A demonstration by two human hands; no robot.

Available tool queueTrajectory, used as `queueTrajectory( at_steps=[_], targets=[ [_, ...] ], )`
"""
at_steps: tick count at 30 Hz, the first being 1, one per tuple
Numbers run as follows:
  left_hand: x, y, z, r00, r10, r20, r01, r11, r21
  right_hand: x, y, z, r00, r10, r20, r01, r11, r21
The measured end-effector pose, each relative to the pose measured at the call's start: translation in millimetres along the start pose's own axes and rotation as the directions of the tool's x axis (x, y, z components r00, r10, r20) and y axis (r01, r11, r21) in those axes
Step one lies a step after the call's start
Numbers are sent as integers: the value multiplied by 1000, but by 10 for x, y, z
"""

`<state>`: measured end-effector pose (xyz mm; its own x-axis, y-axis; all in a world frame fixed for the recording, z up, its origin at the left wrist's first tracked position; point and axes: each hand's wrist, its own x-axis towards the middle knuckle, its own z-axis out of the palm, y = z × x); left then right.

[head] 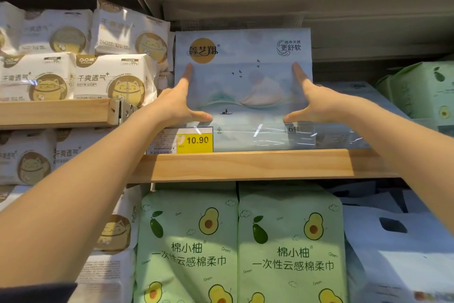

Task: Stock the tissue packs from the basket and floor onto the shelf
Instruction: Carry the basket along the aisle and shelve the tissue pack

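A pale blue tissue pack (243,89), printed with a misty lake scene, a small boat and birds, is seen standing upright on a wooden shelf (245,164), its lower edge just behind the shelf's raised front lip. Both hands are spread flat against the face of the pack: the left hand (180,103) is pressed on the left part, the right hand (310,101) on the right part, fingers pointing up and thumbs pointing inward toward each other. Neither grip is closed around anything; the palms are open and simply pushing. A yellow price tag (195,140) reading 10.90 is fixed at the lip, just below the left hand. More blue packs (344,116) are lying to the right, and white cat-printed packs (115,79) are stacked on the neighbouring shelf to the left. The step appears to be seating the pack. Even pressure from both palms is advised, so the pack is slid back squarely, kept upright, and left clear of the price tag.
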<state>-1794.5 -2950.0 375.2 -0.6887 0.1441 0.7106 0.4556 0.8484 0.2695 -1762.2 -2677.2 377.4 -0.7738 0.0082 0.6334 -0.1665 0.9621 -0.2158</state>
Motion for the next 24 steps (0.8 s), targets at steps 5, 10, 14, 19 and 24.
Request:
queueTrajectory(
  at_steps=[5, 10, 14, 19, 24],
  targets=[
    [-5, -8, -10, 1000, 1, -6, -1, 1000, -3, 9, 17, 6, 1000, -1, 1, 1, 1000, 27],
    [-54, 4, -31, 999, 8, -43, -9, 1000, -27, -30, 0, -6, 1000, 4, 2, -5, 997, 78],
    [-95, 39, -52, 991, 38, -127, -44, 998, -51, -84, -49, -39, 999, -23, -36, 29, 986, 165],
    [-136, 87, -71, 982, 45, -183, -59, 996, -72, -145, -63, -73, 992, -47, -116, 74, 968, 239],
    [-199, 121, -108, 980, 67, -186, -86, 992, -94, -217, -85, -104, 986, -58, -154, 92, 971, 220]
  ],
)
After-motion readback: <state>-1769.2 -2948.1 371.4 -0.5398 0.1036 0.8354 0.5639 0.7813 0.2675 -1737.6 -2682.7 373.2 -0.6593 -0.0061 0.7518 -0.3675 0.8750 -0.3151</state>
